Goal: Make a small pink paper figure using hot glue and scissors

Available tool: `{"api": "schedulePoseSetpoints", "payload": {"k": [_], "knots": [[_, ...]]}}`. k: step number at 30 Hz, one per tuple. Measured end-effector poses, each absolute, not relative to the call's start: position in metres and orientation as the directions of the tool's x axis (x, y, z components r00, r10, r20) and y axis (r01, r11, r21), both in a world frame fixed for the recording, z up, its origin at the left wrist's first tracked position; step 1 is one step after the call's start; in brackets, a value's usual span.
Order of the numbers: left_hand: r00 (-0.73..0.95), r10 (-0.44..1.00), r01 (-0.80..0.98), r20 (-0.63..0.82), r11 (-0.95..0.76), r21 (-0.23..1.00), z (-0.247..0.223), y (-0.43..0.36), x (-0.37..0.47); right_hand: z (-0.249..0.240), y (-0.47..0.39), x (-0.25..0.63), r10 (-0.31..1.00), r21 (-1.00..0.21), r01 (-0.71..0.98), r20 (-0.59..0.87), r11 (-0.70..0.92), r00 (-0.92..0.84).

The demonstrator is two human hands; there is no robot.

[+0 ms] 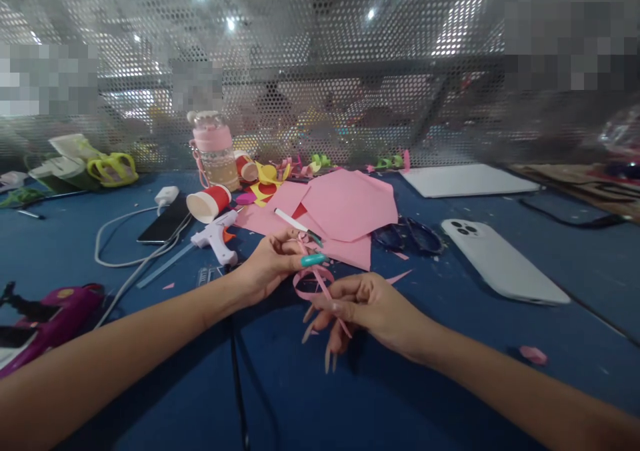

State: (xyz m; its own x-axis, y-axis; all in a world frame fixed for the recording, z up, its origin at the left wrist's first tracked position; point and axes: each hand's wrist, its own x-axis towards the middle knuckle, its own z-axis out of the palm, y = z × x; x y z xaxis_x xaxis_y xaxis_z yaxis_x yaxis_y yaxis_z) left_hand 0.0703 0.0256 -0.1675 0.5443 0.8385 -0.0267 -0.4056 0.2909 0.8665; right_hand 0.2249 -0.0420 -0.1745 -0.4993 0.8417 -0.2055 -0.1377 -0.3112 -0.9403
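Observation:
A narrow pink paper strip [306, 295] forms a loop between my two hands, just above the blue table. My left hand [274, 264] pinches its upper end between thumb and fingers; the thumb has a long teal nail. My right hand [361, 306] is closed on the strip's lower part, and a short tail pokes out past the fingers. Beyond the hands lie pink paper sheets [350, 204], with a white marker [295, 223] resting on them. Dark-handled scissors [410, 235] lie right of the sheets, partly under them.
A white glue gun [216, 239], a red paper cup [216, 201], a black phone [167, 223] with a white cable and a bottle [215, 151] stand or lie at left. A white phone [503, 261] lies at right. Behind is a perforated metal panel [310, 71].

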Motion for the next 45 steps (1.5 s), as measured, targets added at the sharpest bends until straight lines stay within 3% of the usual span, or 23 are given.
{"api": "schedulePoseSetpoints", "payload": {"k": [7,15,23,33,42,45], "knots": [[0.549,0.835,-0.389,-0.039,0.296,0.872,-0.1648,0.0219,0.0731,-0.1708,-0.0432,0.2249,0.84,-0.929,-0.152,-0.225,-0.338,-0.493],[0.43,0.902,-0.461,-0.039,0.256,0.849,-0.1654,0.0238,0.073,-0.1725,-0.0477,0.2203,0.941,-0.966,-0.069,-0.223,-0.248,-0.255],[0.458,0.888,-0.417,-0.037,0.252,0.873,-0.1658,0.0233,0.0754,-0.173,-0.0474,0.2234,0.9,-0.955,-0.052,-0.254,-0.29,-0.354],[0.451,0.891,-0.352,-0.044,0.224,0.909,-0.1663,0.0222,0.0749,-0.1737,-0.0451,0.224,0.896,-0.943,-0.096,-0.266,-0.318,-0.355],[0.471,0.882,-0.3,-0.022,0.183,0.936,-0.1701,0.0221,0.0742,-0.1707,-0.048,0.2255,0.838,-0.959,-0.037,-0.226,-0.28,-0.497],[0.458,0.889,-0.302,-0.02,0.177,0.937,-0.1688,0.0214,0.0747,-0.1712,-0.0467,0.2255,0.853,-0.961,-0.045,-0.22,-0.273,-0.473]]}}
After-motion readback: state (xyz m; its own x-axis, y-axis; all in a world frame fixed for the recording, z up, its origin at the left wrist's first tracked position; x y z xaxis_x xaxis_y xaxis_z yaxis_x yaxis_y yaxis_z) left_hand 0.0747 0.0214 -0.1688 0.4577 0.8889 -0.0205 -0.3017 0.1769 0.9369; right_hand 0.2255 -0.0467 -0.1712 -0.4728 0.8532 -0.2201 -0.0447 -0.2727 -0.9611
